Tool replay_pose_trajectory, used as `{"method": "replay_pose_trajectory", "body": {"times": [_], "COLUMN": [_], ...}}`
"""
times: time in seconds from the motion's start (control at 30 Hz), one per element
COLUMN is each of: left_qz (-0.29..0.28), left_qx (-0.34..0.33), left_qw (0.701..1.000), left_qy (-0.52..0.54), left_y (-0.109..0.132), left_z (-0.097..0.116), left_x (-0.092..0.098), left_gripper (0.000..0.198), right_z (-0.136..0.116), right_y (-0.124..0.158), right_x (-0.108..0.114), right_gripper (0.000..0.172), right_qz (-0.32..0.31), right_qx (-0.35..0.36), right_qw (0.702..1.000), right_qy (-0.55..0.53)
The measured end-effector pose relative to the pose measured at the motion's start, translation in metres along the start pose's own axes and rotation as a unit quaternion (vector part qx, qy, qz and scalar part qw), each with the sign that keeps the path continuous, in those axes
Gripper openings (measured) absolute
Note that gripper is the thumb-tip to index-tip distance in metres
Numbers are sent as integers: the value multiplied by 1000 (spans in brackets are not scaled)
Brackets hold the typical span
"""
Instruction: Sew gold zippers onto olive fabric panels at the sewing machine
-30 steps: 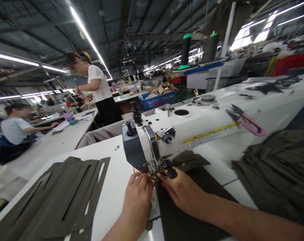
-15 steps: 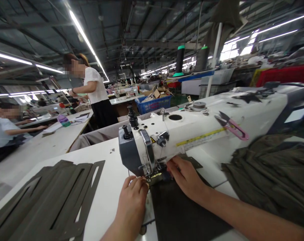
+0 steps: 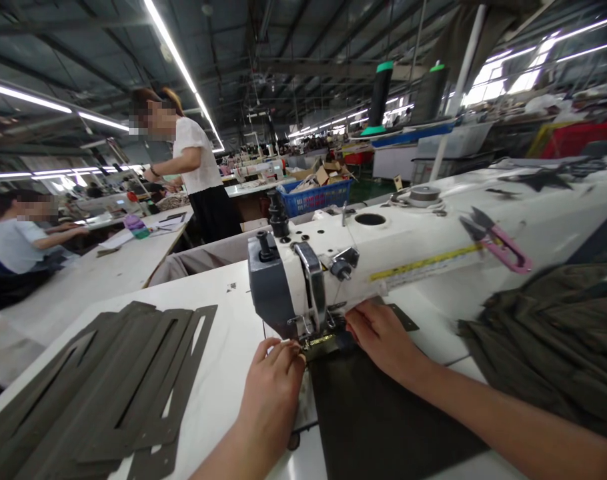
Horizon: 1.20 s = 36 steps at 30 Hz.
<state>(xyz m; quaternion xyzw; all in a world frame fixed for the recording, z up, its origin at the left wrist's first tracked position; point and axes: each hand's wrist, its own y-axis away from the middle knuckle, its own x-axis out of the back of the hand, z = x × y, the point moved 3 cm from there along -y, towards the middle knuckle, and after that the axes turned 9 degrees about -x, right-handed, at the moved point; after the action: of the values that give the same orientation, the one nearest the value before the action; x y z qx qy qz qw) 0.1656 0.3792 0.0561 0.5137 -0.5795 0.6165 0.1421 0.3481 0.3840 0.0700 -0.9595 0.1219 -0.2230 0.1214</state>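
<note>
A white sewing machine (image 3: 303, 287) stands before me, with dark olive fabric (image 3: 383, 420) lying flat under its needle area. A short strip with gold teeth, looking like a metal zipper (image 3: 321, 341), runs across the fabric's far edge beside the presser foot. My left hand (image 3: 276, 380) is closed at the zipper's left end, fingers curled and pinching. On the other side, my right hand (image 3: 383, 337) is closed with fingertips pressed together on the fabric just right of the needle. Its fingertips are partly hidden behind the machine parts.
Cut olive pieces with slots (image 3: 128, 380) are stacked on the table at left. Crumpled olive fabric (image 3: 553, 340) lies at right. Pink-handled thread snips (image 3: 503, 247) rest on the machine arm. Beyond are a blue crate (image 3: 316, 197), a standing co-worker (image 3: 198, 167) and a seated person (image 3: 21, 233).
My view has shifted, so the machine, fabric and both hands appear further right. Against the machine, my hands have hardly moved and stay closed at the zipper and fabric.
</note>
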Motion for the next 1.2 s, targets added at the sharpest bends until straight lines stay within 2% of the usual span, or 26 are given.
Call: {"method": "replay_pose_trajectory", "body": {"times": [0.23, 1.2], "left_qz": [-10, -6], "left_qx": [-3, -18], "left_qw": [1000, 999], "left_qy": [-2, -38], "left_y": [0, 0], "left_z": [4, 11], "left_x": [3, 5], "left_gripper": [24, 24], "right_z": [3, 4], "right_y": [0, 0], "right_x": [-2, -3], "right_gripper": [28, 30], "right_qz": [-9, -18], "right_qx": [-14, -6], "right_qw": [1000, 1000], "right_qy": [-8, -21]}}
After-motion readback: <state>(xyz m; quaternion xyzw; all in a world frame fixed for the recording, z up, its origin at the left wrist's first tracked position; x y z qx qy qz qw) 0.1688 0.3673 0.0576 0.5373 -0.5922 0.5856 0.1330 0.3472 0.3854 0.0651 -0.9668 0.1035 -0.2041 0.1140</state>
